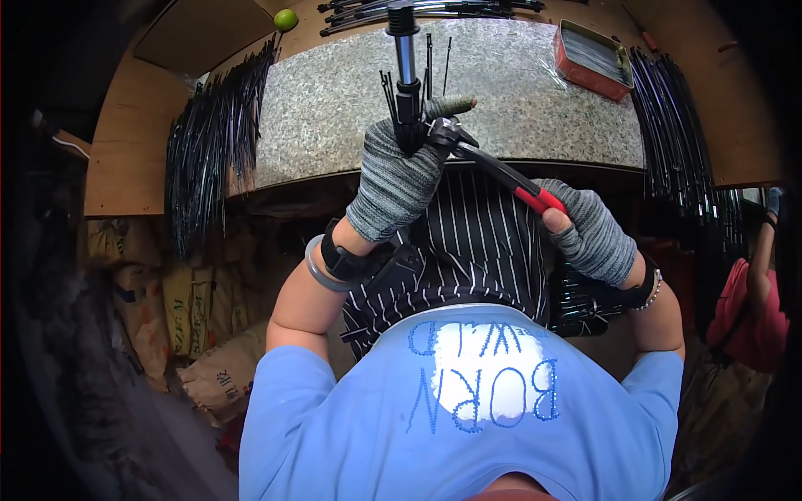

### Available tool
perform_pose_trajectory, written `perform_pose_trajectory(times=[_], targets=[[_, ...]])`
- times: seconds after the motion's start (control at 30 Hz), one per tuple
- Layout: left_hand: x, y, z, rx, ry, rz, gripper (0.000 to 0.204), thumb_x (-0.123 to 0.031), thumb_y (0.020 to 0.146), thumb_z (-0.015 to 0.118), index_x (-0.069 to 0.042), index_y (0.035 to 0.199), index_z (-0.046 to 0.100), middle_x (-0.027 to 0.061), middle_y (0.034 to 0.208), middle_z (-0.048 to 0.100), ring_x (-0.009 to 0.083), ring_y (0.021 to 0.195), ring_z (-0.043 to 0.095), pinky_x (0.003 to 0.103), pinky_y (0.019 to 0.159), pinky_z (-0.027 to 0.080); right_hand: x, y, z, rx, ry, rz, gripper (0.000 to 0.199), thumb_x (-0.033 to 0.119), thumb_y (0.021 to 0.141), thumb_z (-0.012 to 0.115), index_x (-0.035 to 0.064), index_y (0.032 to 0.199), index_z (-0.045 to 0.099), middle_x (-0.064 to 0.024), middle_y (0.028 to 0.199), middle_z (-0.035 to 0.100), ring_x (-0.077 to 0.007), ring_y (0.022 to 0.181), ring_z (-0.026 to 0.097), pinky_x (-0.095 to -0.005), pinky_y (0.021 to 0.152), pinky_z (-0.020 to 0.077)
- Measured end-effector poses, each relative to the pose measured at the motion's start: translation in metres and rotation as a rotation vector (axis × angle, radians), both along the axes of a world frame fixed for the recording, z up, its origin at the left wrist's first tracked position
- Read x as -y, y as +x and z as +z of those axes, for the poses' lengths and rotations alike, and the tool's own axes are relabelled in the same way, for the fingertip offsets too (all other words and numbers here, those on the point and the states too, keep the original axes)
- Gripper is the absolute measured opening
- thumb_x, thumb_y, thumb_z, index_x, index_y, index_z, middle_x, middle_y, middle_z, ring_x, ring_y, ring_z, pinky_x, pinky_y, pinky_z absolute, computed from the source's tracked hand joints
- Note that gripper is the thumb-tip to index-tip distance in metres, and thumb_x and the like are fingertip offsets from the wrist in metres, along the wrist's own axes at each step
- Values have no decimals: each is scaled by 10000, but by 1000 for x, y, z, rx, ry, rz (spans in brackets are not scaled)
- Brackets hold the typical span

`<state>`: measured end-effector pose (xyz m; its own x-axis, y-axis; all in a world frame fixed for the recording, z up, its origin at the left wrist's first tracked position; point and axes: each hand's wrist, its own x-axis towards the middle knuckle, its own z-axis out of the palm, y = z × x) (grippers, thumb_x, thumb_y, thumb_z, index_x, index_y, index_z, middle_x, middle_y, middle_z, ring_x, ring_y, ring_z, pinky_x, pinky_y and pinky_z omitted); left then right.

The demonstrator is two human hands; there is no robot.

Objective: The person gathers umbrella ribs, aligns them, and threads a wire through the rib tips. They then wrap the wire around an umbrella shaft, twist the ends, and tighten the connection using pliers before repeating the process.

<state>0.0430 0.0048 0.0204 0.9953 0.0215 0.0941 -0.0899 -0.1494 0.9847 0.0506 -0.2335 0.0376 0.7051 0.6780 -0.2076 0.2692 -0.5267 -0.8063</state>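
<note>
On the tabletop (334, 108) a tin (591, 58) lies at the far right, a bundle of rods (213, 142) hangs over its left edge, and a lime (286, 19) sits behind it.

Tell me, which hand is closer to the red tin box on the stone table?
The right hand. It sits below the red tin box, on the same side, holding the red-handled pliers. The left hand is farther to the left, gripping the upright metal rod.

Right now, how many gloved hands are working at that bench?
2. The left hand grips the upright metal rod assembly above the granite slab. The right hand holds the red-handled pliers, whose tip meets the rod. A bystander's arm shows at far right.
</note>
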Motion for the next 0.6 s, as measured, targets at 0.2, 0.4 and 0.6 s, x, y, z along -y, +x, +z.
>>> perform_pose_trajectory(times=[0.2,0.4,0.6], targets=[[-3,2,-3,197,304,-74,323,-55,850,502,8,1166,486,5,642,573,30,499,480,160,447,383,7,7,16,62,-159,-37,324,348,842,518,36,901,577,-108,562,540,-253,529,572,-327,522,449],[-12,3,29,-124,-131,-187,349,-98,865,492,-24,1205,466,-44,556,483,16,420,421,159,376,324,11,24,-16,535,-132,-159,365,351,832,523,14,970,542,-166,745,573,-303,661,576,-350,580,454],[-7,1,57,-262,-311,-331,291,-150,840,537,-67,1119,536,-27,487,440,73,423,469,195,410,361,22,64,-60,873,-544,-401,442,362,809,542,25,1091,500,-199,971,561,-356,877,549,-410,733,444]])
